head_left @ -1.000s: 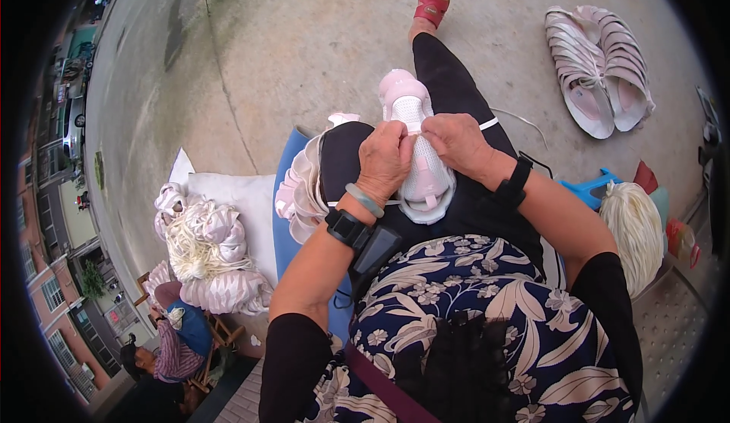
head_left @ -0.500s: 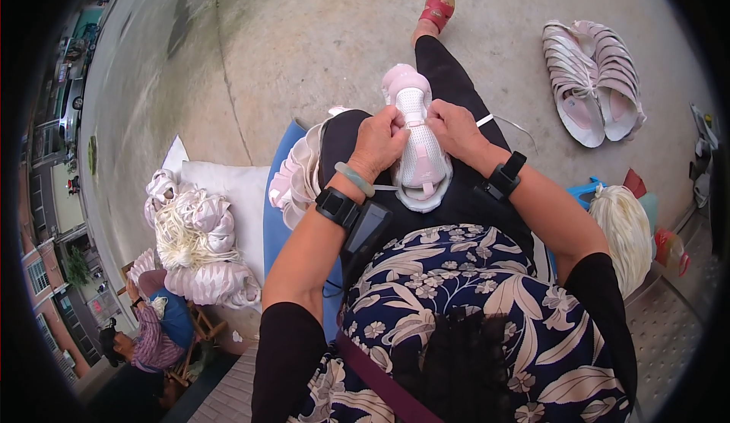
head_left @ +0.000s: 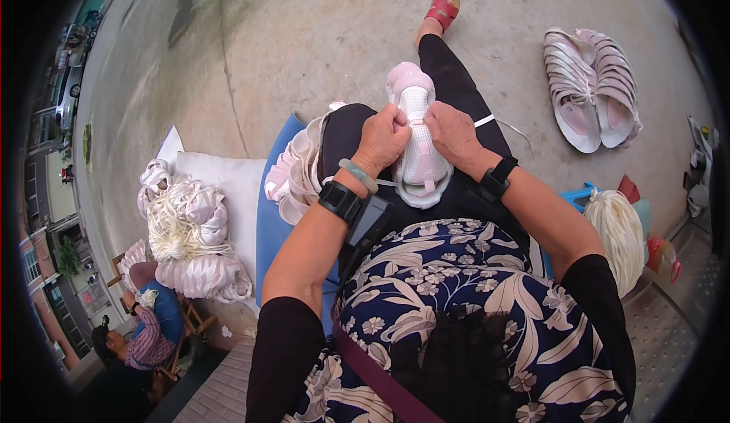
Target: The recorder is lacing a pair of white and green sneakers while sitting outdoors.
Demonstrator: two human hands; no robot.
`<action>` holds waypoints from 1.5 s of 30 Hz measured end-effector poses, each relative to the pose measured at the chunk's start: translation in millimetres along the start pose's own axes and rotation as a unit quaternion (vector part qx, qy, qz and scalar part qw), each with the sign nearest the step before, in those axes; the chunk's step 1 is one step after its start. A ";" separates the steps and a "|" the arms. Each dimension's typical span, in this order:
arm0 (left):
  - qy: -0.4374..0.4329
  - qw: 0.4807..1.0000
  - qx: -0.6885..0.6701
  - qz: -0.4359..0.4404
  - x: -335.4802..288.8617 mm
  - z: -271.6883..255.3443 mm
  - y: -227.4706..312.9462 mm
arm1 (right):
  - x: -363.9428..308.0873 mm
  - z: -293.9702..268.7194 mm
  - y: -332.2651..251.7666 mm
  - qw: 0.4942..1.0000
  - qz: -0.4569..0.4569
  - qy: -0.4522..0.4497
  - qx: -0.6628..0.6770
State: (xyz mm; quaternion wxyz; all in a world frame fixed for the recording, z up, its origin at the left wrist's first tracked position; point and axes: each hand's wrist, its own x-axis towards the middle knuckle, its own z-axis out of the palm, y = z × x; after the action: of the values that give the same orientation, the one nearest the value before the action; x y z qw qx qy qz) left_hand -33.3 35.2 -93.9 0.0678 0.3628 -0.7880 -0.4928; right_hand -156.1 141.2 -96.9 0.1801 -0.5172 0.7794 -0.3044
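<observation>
A pink and white shoe upper (head_left: 423,157) with a perforated white tongue lies over my lap, its pink heel end pointing away from me. My left hand (head_left: 382,136) is closed at its left edge, fingertips pinched. On the opposite edge my right hand (head_left: 453,136) pinches in the same way, level with the left. The fingers hide exactly what is between them. A white shoelace (head_left: 508,128) trails out to the right across my black-trousered leg, and a short white strand shows beside my left wrist.
More pink and white uppers (head_left: 293,176) rest against my left thigh. Left of them lie bundled uppers with cream laces (head_left: 186,221). A stacked pair of uppers (head_left: 593,88) lies on the concrete. Right of me hangs a lace hank (head_left: 614,240). Another person (head_left: 148,332) sits far left.
Both hands keep their pinch at the shoe upper's edges, with hardly any movement. The whole view has shifted slightly.
</observation>
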 end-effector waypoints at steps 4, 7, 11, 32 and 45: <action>0.016 0.999 0.025 0.024 0.4 -0.6 4.2 | 12.6 2.3 8.3 1.000 0.007 -0.017 0.008; 0.024 0.998 0.042 0.035 -0.3 3.0 5.0 | 17.1 -0.6 8.5 0.996 0.061 -0.053 0.034; 0.059 0.992 0.010 0.107 -5.6 5.0 1.2 | 6.8 -2.5 3.6 0.994 0.055 -0.036 0.084; 0.042 0.969 0.145 0.196 -1.0 2.8 10.0 | 30.2 -3.2 11.9 0.986 0.067 -0.128 0.080; 0.016 0.987 0.061 0.147 9.3 -1.3 -0.1 | 30.0 -23.5 19.5 0.960 0.105 -0.163 0.200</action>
State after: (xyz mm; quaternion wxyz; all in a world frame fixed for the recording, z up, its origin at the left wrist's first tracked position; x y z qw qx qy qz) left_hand -39.4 28.3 -95.7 0.1297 0.2543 -0.8600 -0.4230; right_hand -195.6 125.9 -91.1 0.4356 -0.4283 0.7127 -0.3447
